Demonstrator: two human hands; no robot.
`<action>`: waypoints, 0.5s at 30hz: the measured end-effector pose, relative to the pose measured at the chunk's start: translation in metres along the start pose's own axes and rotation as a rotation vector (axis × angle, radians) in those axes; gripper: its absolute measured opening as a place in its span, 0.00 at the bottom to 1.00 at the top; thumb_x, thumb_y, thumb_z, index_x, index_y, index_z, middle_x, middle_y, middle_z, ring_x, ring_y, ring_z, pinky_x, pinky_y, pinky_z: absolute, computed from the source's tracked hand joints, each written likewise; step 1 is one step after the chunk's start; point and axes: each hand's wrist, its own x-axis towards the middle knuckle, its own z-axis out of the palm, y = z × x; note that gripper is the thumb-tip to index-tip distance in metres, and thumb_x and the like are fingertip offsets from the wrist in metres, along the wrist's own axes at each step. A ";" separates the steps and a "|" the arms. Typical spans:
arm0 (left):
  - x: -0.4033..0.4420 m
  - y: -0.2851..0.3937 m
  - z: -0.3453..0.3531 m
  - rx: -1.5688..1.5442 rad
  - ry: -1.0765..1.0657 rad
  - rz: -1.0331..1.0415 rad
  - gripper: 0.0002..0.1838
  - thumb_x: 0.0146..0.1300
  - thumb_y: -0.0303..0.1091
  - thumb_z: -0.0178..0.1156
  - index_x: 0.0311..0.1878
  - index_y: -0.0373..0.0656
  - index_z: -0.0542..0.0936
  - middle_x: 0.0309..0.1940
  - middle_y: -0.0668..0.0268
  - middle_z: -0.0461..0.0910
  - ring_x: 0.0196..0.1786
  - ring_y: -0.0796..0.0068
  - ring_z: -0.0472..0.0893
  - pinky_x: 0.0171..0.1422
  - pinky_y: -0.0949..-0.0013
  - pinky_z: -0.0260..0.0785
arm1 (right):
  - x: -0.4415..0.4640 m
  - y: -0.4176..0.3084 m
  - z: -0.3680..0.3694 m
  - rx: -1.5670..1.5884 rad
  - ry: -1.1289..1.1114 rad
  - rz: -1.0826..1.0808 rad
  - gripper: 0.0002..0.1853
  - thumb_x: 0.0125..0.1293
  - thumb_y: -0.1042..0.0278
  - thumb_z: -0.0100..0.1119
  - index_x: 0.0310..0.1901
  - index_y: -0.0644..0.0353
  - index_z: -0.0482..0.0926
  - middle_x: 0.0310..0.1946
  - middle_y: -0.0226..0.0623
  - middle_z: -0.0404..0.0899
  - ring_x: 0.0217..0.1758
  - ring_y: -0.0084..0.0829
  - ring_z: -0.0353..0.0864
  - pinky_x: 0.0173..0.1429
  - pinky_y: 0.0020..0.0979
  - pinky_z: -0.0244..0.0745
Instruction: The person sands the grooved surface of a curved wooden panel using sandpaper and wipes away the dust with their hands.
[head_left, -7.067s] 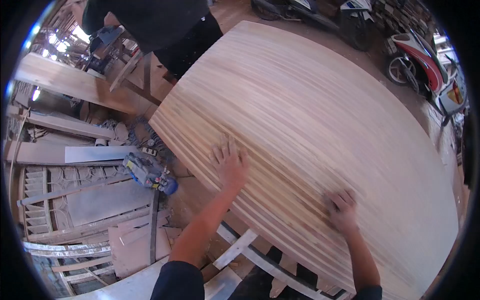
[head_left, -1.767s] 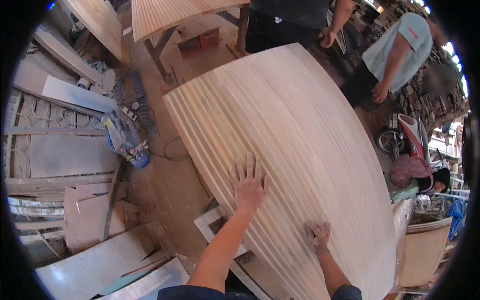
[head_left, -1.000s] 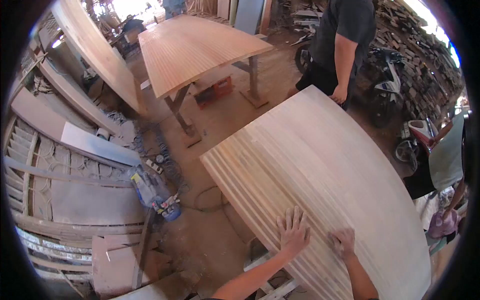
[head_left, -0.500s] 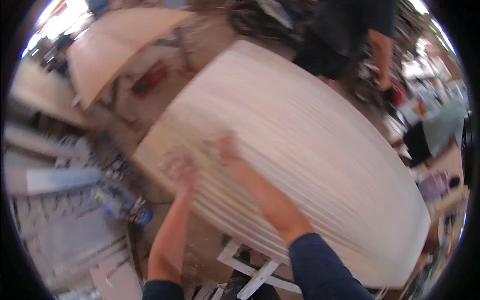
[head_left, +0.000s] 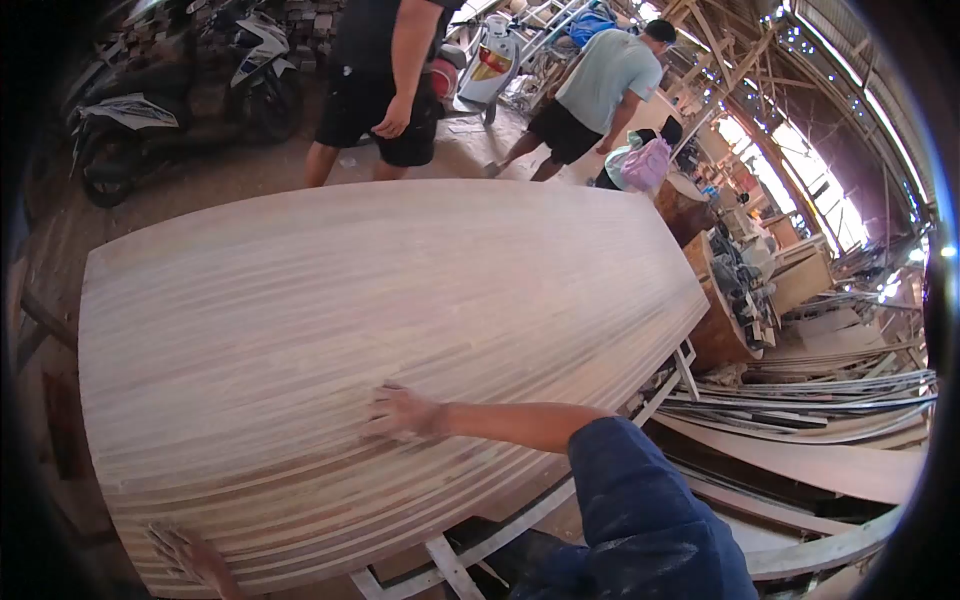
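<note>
A large panel of glued wooden strips (head_left: 380, 270), pale with darker brown bands near its front edge, spreads out before me. My right hand (head_left: 402, 412) lies on its surface toward the near side, fingers spread and holding nothing. At the lower left, my left hand (head_left: 188, 556) rests on the darker strips close to the front edge. Its dusty fingers are stretched apart, and nothing is in them. A light-coloured frame (head_left: 455, 570) shows beneath the panel's near edge.
Past the far edge are a person in black shorts (head_left: 375, 100), another in a light shirt (head_left: 610, 80), and one with a pink bag (head_left: 645, 165). A motorbike (head_left: 180, 100) stands at the back left. Long curved strips (head_left: 800, 410) are piled at the right.
My view has swung to the right, so the panel now lies across it. Both hands are still on the panel; the right is now farther from the left. The people appear farther left.
</note>
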 end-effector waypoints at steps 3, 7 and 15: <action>0.026 0.010 0.012 0.045 -0.053 -0.005 0.34 0.83 0.63 0.29 0.87 0.65 0.52 0.87 0.76 0.50 0.87 0.62 0.51 0.86 0.41 0.44 | 0.124 -0.024 0.036 -0.080 -0.108 -0.042 0.27 0.68 0.64 0.63 0.69 0.38 0.77 0.71 0.37 0.72 0.80 0.54 0.60 0.85 0.64 0.47; 0.035 0.001 0.051 0.247 -0.010 0.082 0.34 0.83 0.63 0.29 0.87 0.65 0.52 0.86 0.78 0.52 0.87 0.63 0.52 0.86 0.39 0.41 | 0.317 -0.092 0.138 0.047 0.115 -0.094 0.20 0.67 0.65 0.61 0.61 0.44 0.83 0.68 0.40 0.75 0.79 0.53 0.62 0.87 0.55 0.50; 0.109 -0.050 0.174 -0.241 0.811 0.588 0.34 0.83 0.57 0.41 0.86 0.58 0.55 0.87 0.68 0.51 0.87 0.55 0.52 0.87 0.41 0.40 | 0.223 -0.028 0.166 -0.066 0.157 -0.117 0.28 0.64 0.59 0.65 0.68 0.42 0.79 0.78 0.42 0.65 0.85 0.55 0.51 0.89 0.60 0.34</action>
